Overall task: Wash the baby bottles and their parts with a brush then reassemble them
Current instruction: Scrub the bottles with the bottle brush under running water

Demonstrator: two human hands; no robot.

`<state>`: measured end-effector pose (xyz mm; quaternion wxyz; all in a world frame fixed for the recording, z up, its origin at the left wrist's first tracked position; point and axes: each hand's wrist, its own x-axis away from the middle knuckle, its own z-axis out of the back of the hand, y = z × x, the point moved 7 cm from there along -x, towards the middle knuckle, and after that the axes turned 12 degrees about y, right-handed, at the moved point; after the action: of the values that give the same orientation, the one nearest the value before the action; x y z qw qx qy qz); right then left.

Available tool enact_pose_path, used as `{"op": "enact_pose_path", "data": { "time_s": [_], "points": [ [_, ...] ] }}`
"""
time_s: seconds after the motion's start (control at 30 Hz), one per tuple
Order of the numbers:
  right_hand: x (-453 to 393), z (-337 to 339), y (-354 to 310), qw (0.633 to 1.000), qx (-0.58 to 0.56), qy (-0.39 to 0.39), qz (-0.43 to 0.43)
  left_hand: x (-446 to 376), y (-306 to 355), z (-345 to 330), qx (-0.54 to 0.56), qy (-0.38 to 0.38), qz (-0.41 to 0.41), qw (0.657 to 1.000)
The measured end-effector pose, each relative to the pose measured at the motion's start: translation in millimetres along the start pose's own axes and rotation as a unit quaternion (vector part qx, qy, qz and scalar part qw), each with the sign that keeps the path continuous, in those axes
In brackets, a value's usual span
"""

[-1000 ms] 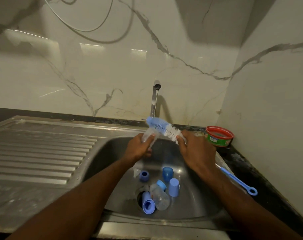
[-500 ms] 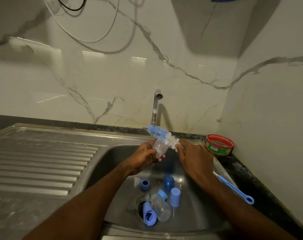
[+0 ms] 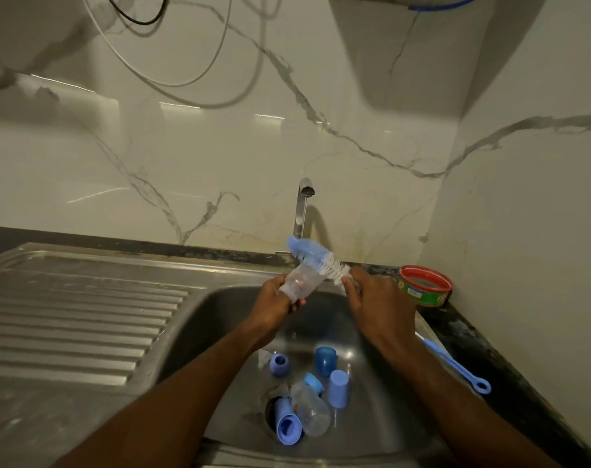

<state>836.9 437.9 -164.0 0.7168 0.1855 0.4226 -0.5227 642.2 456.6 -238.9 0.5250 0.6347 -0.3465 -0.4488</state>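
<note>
Left hand: the left hand (image 3: 274, 300) is held over the back of the sink, fingers curled round the neck end of a clear bottle (image 3: 300, 280).
Clear bottle: tilted, base pointing up and away towards the tap, threaded neck down in the grip of the left hand.
Right hand: the right hand (image 3: 375, 304) grips the handle of a bottle brush (image 3: 316, 256), fingers closed round it just below the bristles.
Bottle brush: blue and white bristle head lies across the upper end of the held bottle, touching it; whether any bristles are inside cannot be told. The blue handle end with its ring (image 3: 482, 386) sticks out past the right forearm, over the sink's right edge.
Sink: a steel sink (image 3: 219, 319) with a ribbed drainboard (image 3: 71, 315) on its left.
Parts in the basin: a second clear bottle (image 3: 312, 413) with a blue collar lies on its side beside the drain; a blue cap (image 3: 289, 425) lies over the drain opening, touching that bottle; another blue cap (image 3: 338, 388) stands just right of it; a darker blue cap (image 3: 325, 360) and a small blue ring (image 3: 279, 364) sit farther back, apart from each other.
Tap: a chrome tap (image 3: 302, 207) stands behind the basin.
Desk: a dark desk (image 3: 463, 332) carries a round tub with a red rim (image 3: 424, 285) in the right corner.
</note>
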Motion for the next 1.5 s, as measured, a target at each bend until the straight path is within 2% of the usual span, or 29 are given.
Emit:
{"op": "enact_pose_path", "data": {
  "time_s": [0.13,0.2,0.3,0.5,0.6,0.73,0.93,1.07,1.17,1.23,1.33,1.4,1.5],
  "points": [
    [26.9,-12.4,-17.9,0.994,-0.033,-0.081,0.061,-5.6,-7.8,8.9,-0.034,0.011,0.033,0.999],
    [20.6,-6.9,-16.1,0.997,-0.020,-0.059,0.054,-0.9,-5.2,5.6,-0.027,-0.004,0.030,0.999],
    [2.5,0.3,-1.1,0.999,0.032,-0.028,-0.006,8.3,0.1,-2.6,0.017,-0.031,0.017,0.999],
    [24.8,-3.4,-12.9,0.995,-0.051,-0.081,0.033,6.7,1.4,11.8,0.001,0.051,0.006,0.999],
    [16.2,-4.9,-6.0,0.998,-0.032,-0.053,0.013,4.1,3.8,16.7,-0.089,0.087,-0.029,0.992],
    [2.9,-4.8,4.6,0.999,0.023,-0.021,-0.030,2.7,4.0,8.1,-0.120,0.062,-0.061,0.989],
    [27.2,-15.2,-14.5,0.992,-0.062,-0.103,0.043,-2.2,-11.1,28.3,-0.095,0.142,0.008,0.985],
    [7.5,-5.4,2.0,0.999,0.012,-0.034,-0.023,5.8,0.3,8.9,-0.020,0.053,0.023,0.998],
    [8.4,-7.3,0.7,0.998,0.005,-0.059,-0.028,11.6,-2.0,-1.8,0.057,-0.012,0.091,0.994],
    [18.1,-8.1,-5.1,0.996,-0.028,-0.080,-0.001,9.7,-4.1,1.6,0.054,0.010,0.096,0.994],
    [26.7,-5.9,-11.7,0.991,-0.084,-0.101,0.028,2.3,-1.6,13.4,-0.039,0.065,0.029,0.997],
    [23.0,-4.0,-11.7,0.994,-0.068,-0.087,0.025,0.0,-3.6,16.0,-0.051,0.068,0.020,0.996],
    [11.8,0.4,-1.2,0.999,-0.001,-0.049,-0.015,2.7,-2.3,10.0,-0.014,0.043,0.017,0.999]
  ]
}}
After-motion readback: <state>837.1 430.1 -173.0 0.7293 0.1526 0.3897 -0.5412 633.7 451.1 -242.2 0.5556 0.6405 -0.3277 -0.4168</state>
